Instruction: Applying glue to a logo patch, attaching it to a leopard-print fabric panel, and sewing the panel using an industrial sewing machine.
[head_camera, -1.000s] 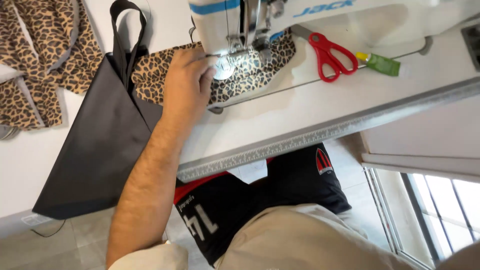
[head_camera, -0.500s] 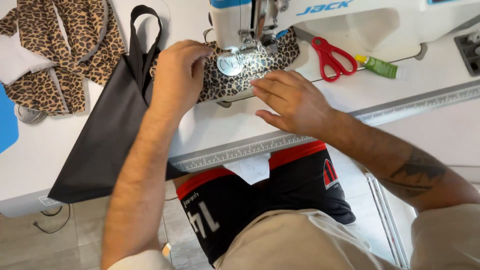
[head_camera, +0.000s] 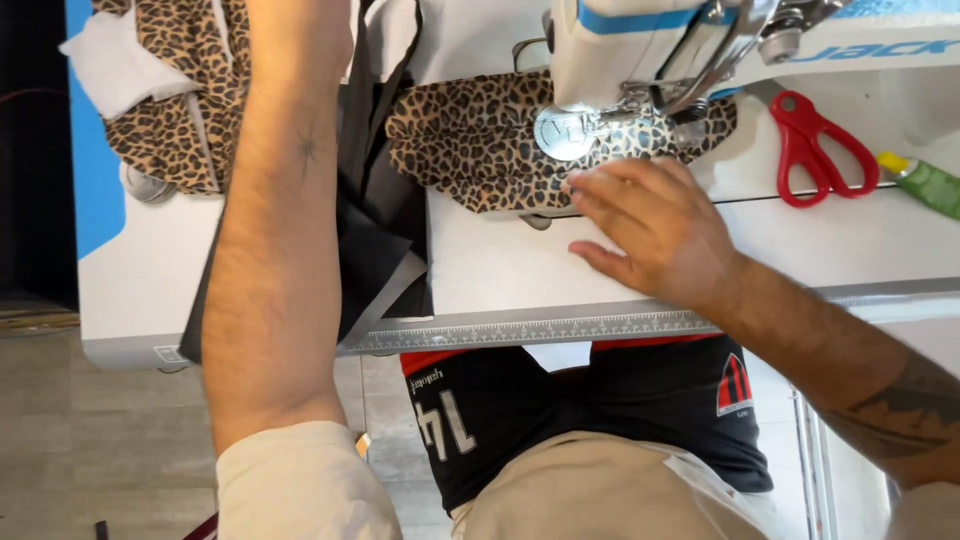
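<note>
**Right hand at presser foot, left hand out of frame**

Head view, now: right hand (head_camera: 655, 230) flat on white bench (head_camera: 520, 265), fingers (head_camera: 610, 185) spread narrow, tips touching leopard-print fabric (head_camera: 470, 145) just beside the presser foot of the sewing machine (head_camera: 640, 50). Nothing gripped; fabric pinned by fingertip pressure only. Left forearm (head_camera: 275, 230) reaching up across black fabric (head_camera: 375, 240); left hand beyond top edge, finger state cannot tell. Red scissors (head_camera: 815, 145) and green marker (head_camera: 925, 180) right of the needle, untouched. More leopard fabric (head_camera: 175, 120) at far left.

Against half a second ago: left hand gone from the fabric's left end, arm extended further back; right hand closer to the foot. Judgement: one-handed guiding only at present.
</note>
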